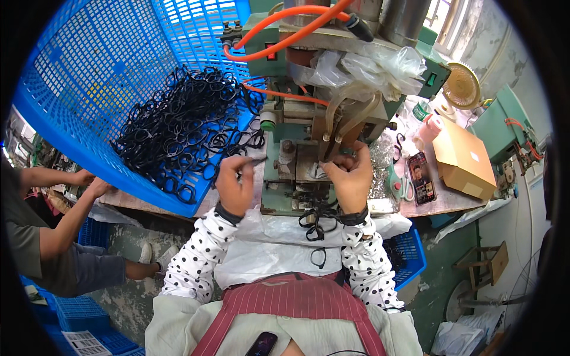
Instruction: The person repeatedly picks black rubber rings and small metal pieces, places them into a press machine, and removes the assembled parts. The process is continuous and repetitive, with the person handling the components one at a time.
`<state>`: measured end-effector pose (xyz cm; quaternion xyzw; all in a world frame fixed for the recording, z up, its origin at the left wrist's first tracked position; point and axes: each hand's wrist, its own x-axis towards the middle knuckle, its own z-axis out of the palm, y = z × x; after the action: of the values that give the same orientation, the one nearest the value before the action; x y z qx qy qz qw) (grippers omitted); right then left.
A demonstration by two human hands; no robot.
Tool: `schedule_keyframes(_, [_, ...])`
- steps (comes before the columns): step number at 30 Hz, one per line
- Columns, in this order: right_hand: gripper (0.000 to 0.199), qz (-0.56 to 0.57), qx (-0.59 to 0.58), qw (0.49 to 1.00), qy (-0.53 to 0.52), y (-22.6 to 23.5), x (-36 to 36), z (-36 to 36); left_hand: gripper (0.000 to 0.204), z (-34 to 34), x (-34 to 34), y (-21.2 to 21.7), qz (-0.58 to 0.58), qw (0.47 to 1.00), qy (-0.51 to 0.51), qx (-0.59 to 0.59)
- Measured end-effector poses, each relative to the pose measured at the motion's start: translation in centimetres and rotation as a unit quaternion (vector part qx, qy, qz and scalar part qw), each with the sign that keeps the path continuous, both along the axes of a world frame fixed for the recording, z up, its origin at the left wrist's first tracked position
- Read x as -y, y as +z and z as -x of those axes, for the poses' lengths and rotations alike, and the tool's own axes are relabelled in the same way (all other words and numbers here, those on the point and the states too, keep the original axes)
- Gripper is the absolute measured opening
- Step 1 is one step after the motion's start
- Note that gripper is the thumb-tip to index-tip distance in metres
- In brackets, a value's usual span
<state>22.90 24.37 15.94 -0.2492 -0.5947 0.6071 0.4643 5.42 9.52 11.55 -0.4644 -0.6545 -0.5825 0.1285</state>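
Observation:
My left hand point(236, 185) is closed in a pinch, left of a green bench press point(274, 199). A thin dark piece point(257, 161) sticks out from its fingertips; it looks like part of a black glasses frame. My right hand point(351, 178) is closed too, its fingertips at the metal fixture point(304, 168) under the press head. What those fingers pinch is hidden. Several black glasses frames point(319, 221) hang in a bunch at the press's front edge, below my right hand. Another black frame point(318, 257) lies on the white sheet point(249, 261) over my lap.
A tilted blue basket point(89, 139) on the left holds a heap of black frames point(178, 127). To the right are scissors point(407, 187), a phone point(421, 178) and a cardboard box point(465, 157). Orange air hoses point(291, 18) cross above. Another person's arm point(77, 207) reaches to the basket.

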Motion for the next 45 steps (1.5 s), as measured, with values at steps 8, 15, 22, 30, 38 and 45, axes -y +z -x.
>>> schedule_keyframes(8, [0.054, -0.013, 0.019, 0.999, -0.026, -0.9, 0.0, -0.1, 0.030, -4.4, -1.3, 8.0, -0.016, 0.971, -0.135, -0.196])
schedule_keyframes(15, [0.055, 0.006, -0.044, 0.998, -0.032, -0.3, 0.7, 0.5, 0.020, -4.5, -2.5, 10.2, -0.050, 0.978, -0.158, 0.126])
schedule_keyframes(22, [0.054, -0.027, 0.008, 0.998, -0.047, -0.9, -1.0, -1.0, 0.043, -7.5, -2.8, 3.9, -0.010, 0.911, -0.300, -0.283])
schedule_keyframes(30, [0.026, -0.208, 0.382, 0.861, -0.264, -9.9, -10.2, -9.8, 0.044, -7.1, -3.7, 2.5, 0.005, 0.901, -0.328, -0.284])
schedule_keyframes(38, [0.013, -0.379, 0.447, 0.760, -0.279, -11.2, -8.6, -8.5, 0.042, -7.3, -3.7, 1.9, 0.001, 0.904, -0.343, -0.256])
schedule_keyframes(45, [0.014, -0.356, 0.309, 0.828, -0.304, -13.0, -9.8, -9.5, 0.037, -6.3, -1.9, 2.6, -0.001, 0.898, -0.230, -0.376])
